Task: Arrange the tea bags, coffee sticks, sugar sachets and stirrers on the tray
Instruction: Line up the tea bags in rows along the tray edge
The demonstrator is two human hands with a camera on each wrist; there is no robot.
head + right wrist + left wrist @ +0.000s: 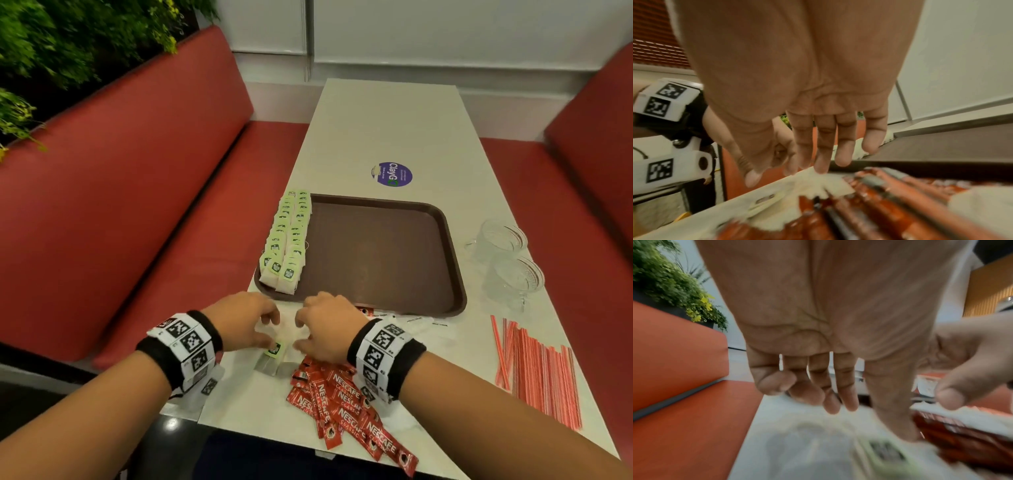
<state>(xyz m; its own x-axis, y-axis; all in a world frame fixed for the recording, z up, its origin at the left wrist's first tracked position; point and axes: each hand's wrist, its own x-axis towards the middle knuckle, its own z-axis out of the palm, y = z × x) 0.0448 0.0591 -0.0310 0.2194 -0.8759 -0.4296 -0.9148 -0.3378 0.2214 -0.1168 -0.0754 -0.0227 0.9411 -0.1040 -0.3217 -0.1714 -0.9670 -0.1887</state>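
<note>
A brown tray (pixel 376 253) lies mid-table, with two rows of green-tagged tea bags (pixel 287 240) along its left side. In front of it a loose tea bag (pixel 274 356) lies on the table between my hands. My left hand (pixel 270 330) hovers over it with loosely curled fingers, and its thumb tip (pixel 904 433) touches the bag (pixel 838 451) by the green tag. My right hand (pixel 299 332) hangs with straight fingers, and its fingertips (pixel 820 168) touch white tea-bag paper (pixel 818 183). Red coffee sticks (pixel 342 401) lie under my right wrist. White sugar sachets (pixel 411 320) sit by the tray's front edge, and red-striped stirrers (pixel 537 370) lie at the right.
Two clear glass cups (pixel 503 246) stand right of the tray. A purple round sticker (pixel 392 174) marks the table behind it. Red bench seats (pixel 137 205) flank the table on both sides, and plants (pixel 51 51) stand at the far left.
</note>
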